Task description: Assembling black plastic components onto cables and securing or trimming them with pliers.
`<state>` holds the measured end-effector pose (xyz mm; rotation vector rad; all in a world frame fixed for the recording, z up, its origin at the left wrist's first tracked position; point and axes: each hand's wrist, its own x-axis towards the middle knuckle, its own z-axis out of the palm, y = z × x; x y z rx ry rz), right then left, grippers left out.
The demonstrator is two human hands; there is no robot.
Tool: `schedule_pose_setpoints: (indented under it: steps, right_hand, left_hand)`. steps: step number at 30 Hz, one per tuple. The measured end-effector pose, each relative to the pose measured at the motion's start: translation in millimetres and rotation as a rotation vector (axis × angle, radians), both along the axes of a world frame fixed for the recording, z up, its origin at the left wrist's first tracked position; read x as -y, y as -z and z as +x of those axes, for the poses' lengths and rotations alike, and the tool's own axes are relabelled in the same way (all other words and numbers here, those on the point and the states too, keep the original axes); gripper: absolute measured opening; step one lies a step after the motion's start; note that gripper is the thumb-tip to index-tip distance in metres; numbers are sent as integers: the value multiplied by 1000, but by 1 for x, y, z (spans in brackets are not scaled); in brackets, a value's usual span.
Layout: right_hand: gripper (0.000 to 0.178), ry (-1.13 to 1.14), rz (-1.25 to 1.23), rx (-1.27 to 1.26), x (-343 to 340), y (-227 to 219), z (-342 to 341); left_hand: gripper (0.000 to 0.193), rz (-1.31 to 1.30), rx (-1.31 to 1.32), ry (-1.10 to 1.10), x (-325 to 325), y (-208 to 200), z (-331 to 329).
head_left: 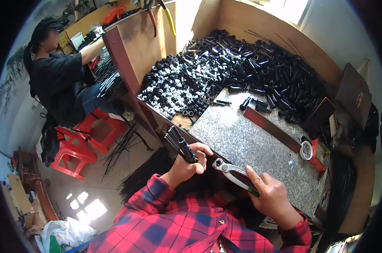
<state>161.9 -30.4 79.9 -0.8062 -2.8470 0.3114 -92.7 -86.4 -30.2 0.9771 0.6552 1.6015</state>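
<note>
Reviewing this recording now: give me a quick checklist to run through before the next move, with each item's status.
1. Thin rods held: ok, bundled in the left grip.
2. Black tubular part held: ok, in the left grip beside the rods.
3. Pincers held: ok, in the right grip.
4. Pincers' jaws open or shut: cannot tell, too small to judge.
5. Left grip safely away from the pincers: probably not ok, their head points at it from close by.
6. Co-worker out of the way: ok, seated beyond the wooden partition.

No legible text, blurred gold marking [360, 100] on dark brown panel [352, 86]
</note>
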Motion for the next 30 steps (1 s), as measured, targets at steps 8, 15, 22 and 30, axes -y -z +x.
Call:
schedule_pose_setpoints:
  steps: [8,15,22,30]
  right_hand:
    - [63,-45,94,23,5,6,-6]
    - [68,-24,117,-19,5,10,-8]
    - [70,8,222,20,4,6,-7]
    - [67,9,230,19,5,6,-9]
  left_hand:
    - [47,-127,-222,24,-4,-13,9]
    - [78,-173,-250,-112,-4,-14,16]
    - [73,-97,-353,-145,-6,-8,15]
    - [62,-101,-365,-161,-4,-8,19]
